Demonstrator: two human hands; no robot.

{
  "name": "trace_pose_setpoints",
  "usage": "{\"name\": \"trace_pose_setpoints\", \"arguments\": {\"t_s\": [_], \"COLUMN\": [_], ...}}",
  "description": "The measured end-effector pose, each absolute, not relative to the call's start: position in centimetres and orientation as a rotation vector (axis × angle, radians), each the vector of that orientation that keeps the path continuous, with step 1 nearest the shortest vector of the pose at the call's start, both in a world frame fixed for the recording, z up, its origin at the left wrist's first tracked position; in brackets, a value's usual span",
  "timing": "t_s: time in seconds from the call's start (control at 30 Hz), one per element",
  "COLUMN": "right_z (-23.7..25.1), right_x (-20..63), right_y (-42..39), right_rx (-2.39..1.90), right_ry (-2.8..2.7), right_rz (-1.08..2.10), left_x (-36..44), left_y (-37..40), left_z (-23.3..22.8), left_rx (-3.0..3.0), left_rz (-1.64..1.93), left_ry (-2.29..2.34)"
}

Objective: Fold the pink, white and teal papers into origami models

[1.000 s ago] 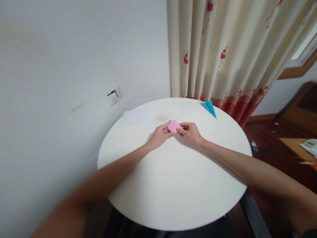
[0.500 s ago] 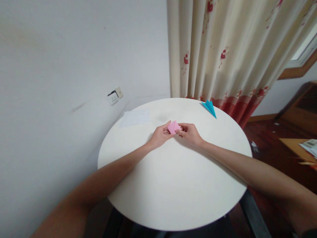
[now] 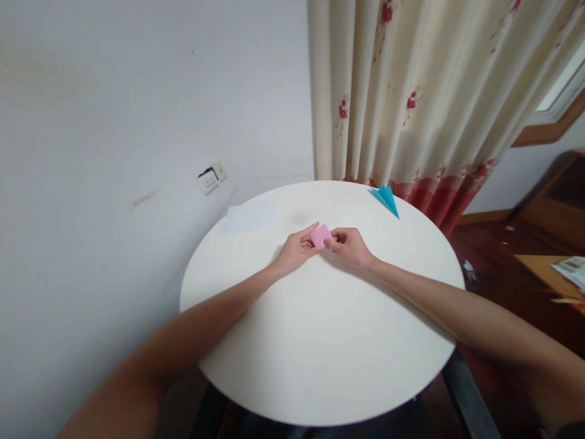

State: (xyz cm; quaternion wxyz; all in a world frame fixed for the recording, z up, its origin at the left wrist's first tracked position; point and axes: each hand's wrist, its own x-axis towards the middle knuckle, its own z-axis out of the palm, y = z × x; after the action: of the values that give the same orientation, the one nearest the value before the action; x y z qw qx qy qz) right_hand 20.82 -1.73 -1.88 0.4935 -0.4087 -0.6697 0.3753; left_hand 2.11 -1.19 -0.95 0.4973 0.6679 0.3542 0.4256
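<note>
Pink folded paper (image 3: 320,235) between both hands, blue paper plane (image 3: 386,199) well beyond.

Round white table (image 3: 320,341) bare on near half. Far side: white paper sheet (image 3: 249,216) left, blue paper plane (image 3: 387,199) at right rim; curtain (image 3: 425,97) close behind.

Two hands, left (image 3: 296,250) and right (image 3: 351,247), at centre. One pink paper (image 3: 320,235) between. One blue plane (image 3: 387,199) at one o'clock. One white sheet (image 3: 249,216) at eleven. One table (image 3: 320,341).
</note>
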Motion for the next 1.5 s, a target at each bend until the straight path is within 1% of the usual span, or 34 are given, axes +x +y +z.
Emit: {"name": "trace_pose_setpoints", "arguments": {"t_s": [0.5, 0.73, 0.93, 1.17, 1.5], "right_z": [-2.2, -2.0, -2.1, -1.1, -0.5], "right_x": [20.9, 20.9, 20.9, 20.9, 21.1], "right_y": [-1.4, -1.5, -1.5, -2.1, -2.3], "right_rx": [-0.994, -1.017, -0.981, -0.993, -1.048], "right_ry": [-1.612, -1.639, -1.578, -1.518, -1.361], "right_rz": [0.979, 0.897, 1.004, 1.060, 1.112], "left_x": [1.9, 2.0, 2.2, 2.0, 2.2], "left_y": [-1.4, -1.6, -2.0, -2.0, -1.8], "left_z": [-0.9, -0.8, -0.8, -0.6, -0.9], "left_rx": [1.551, 1.565, 1.582, 1.636, 1.571], "left_rz": [0.984, 0.966, 0.924, 0.897, 0.994], "left_ry": [0.860, 0.906, 0.898, 0.886, 0.853]}}
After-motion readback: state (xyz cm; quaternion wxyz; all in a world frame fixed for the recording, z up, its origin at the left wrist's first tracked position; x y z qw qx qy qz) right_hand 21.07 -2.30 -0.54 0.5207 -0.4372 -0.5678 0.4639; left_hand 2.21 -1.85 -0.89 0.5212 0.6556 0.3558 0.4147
